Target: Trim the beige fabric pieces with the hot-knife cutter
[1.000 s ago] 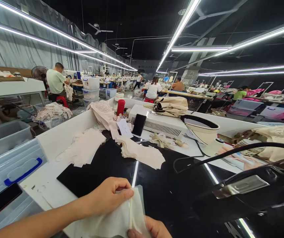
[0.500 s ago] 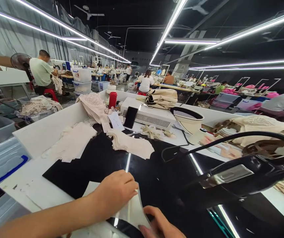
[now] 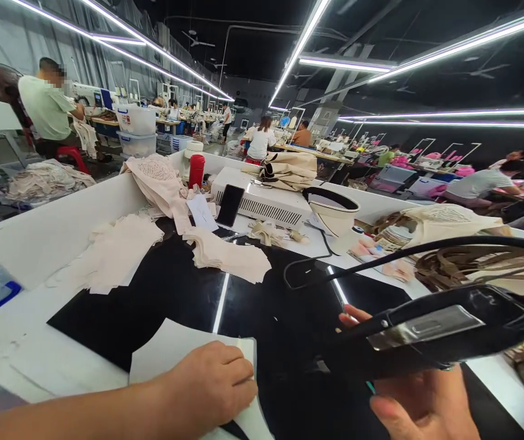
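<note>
My left hand (image 3: 218, 382) is closed over the right edge of a white, curved-edge sheet (image 3: 165, 348), its fingers curled under and pressing on it. A narrow pale strip shows by the knuckles. The fingertips themselves are hidden. At the right, my right hand (image 3: 431, 403) reaches behind a black device with a silver plate (image 3: 427, 330). Its thumb is spread below the device, and some fingertips show beyond its left side. The palm between is covered. By the thumb a small teal edge (image 3: 371, 387) shows on the black work surface (image 3: 298, 342).
Stacked pale fabric pieces (image 3: 232, 258) and another pile (image 3: 122, 250) lie on the table. Behind them stand a phone (image 3: 231, 205), a red bottle (image 3: 196, 171), a white vented box (image 3: 262, 208) and a visor (image 3: 335, 214). A black cable arches at right. People sit farther off.
My right hand has left the white sheet and moved right, behind the black device, opening out. The left hand stays on the sheet. The whole view has shifted a little.
</note>
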### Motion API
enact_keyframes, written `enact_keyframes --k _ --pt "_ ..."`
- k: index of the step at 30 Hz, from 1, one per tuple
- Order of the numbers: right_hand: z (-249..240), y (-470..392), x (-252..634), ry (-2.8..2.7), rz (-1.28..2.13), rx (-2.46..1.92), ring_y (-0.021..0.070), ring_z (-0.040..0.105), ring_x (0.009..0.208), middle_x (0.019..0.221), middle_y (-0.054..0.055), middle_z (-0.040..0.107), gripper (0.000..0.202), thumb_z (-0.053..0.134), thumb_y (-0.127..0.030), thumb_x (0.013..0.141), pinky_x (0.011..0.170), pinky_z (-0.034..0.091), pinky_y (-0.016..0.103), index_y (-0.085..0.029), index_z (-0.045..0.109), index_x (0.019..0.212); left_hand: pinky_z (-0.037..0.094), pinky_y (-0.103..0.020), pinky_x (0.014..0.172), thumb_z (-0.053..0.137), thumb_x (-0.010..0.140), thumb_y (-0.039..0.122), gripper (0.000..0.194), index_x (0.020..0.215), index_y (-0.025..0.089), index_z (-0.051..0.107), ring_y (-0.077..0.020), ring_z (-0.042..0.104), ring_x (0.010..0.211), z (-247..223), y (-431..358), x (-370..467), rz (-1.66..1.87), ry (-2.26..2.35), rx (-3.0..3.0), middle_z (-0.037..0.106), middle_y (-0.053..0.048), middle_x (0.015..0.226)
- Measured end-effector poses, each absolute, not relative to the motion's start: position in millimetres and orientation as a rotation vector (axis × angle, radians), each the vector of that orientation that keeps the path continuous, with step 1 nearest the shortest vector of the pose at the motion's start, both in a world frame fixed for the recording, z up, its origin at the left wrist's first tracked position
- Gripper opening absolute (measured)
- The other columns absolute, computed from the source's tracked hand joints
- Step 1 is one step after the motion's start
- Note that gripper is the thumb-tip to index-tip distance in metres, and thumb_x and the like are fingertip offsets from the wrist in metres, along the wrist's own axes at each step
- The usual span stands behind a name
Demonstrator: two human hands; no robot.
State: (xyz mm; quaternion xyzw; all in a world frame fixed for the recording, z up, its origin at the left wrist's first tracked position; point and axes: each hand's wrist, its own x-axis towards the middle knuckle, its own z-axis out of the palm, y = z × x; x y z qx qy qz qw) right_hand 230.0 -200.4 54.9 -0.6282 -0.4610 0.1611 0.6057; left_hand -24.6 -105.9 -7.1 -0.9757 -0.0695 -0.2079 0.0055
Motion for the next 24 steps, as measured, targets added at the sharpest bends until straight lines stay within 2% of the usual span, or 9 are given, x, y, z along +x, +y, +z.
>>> enact_keyframes --k 1,2,4,6,9,15,24 --pt "61.6 -192.6 220.6 -1.053 0.321 -1.351 0.0376 0.07 0.106 0.124 0.014 0.069 0.08 0.088 -0.074 0.061 0.087 0.062 0.051 -0.031 0.059 0.121 0.051 -0.027 0.086 0.062 0.095 0.009 0.01 0.099 0.017 0.06 -0.0159 0.063 0.093 -7.1 -106.0 -23.4 -0.666 -0.214 -3.061 0.068 -0.004 0.098" --pt "67.4 -184.8 210.4 -1.032 0.313 -1.275 0.0353 0.072 0.101 0.121 0.012 0.069 0.075 0.088 -0.071 0.065 0.086 0.062 0.052 -0.031 0.059 0.121 0.051 -0.027 0.087 0.061 0.096 0.01 0.008 0.1 0.017 0.06 -0.0159 0.064 0.094 -7.6 -105.9 -21.9 -0.687 -0.212 -3.061 0.068 -0.005 0.099" --pt "74.7 -170.0 191.0 -0.975 0.242 -1.152 0.0257 0.072 0.082 0.104 0.006 0.07 0.06 0.085 -0.056 0.079 0.074 0.063 0.045 -0.03 0.059 0.126 0.052 -0.027 0.088 0.059 0.099 0.011 0.005 0.099 0.016 0.061 -0.0162 0.065 0.097 -10.1 -104.8 -17.8 -0.734 -0.222 -3.039 0.069 -0.005 0.1" --pt "76.0 -156.7 177.3 -0.976 0.245 -1.074 0.0195 0.066 0.069 0.09 0.001 0.067 0.054 0.084 -0.042 0.084 0.063 0.061 0.037 -0.028 0.059 0.129 0.052 -0.027 0.087 0.057 0.1 0.011 0.006 0.098 0.015 0.06 -0.0168 0.065 0.098 -13.2 -103.4 -13.2 -0.769 -0.244 -2.996 0.068 -0.006 0.101" --pt "70.7 -140.3 167.9 -1.01 0.302 -0.979 0.0171 0.063 0.066 0.086 -0.001 0.065 0.05 0.083 -0.033 0.086 0.058 0.059 0.033 -0.028 0.058 0.129 0.054 -0.029 0.085 0.056 0.101 0.012 0.007 0.096 0.015 0.06 -0.0185 0.066 0.097 -16.9 -102.6 -8.7 -0.777 -0.285 -2.937 0.068 -0.007 0.098" --pt "60.4 -117.3 161.1 -1.001 0.381 -0.826 0.0155 0.061 0.064 0.084 -0.003 0.063 0.04 0.08 -0.035 0.086 0.053 0.056 0.028 -0.028 0.058 0.119 0.056 -0.031 0.087 0.054 0.104 0.017 0.012 0.099 0.014 0.063 -0.0192 0.066 0.096 -25.2 -106.0 -9.2 -0.76 -0.281 -2.926 0.069 -0.008 0.097" --pt "59.8 -110.1 153.2 -0.979 0.461 -0.762 0.0151 0.058 0.06 0.078 -0.003 0.063 0.043 0.085 -0.043 0.082 0.049 0.053 0.026 -0.028 0.061 0.114 0.058 -0.033 0.085 0.055 0.103 0.017 0.011 0.101 0.012 0.064 -0.0203 0.066 0.098 -40.0 -108.3 -4.7 -0.871 -0.309 -2.888 0.07 -0.011 0.103"
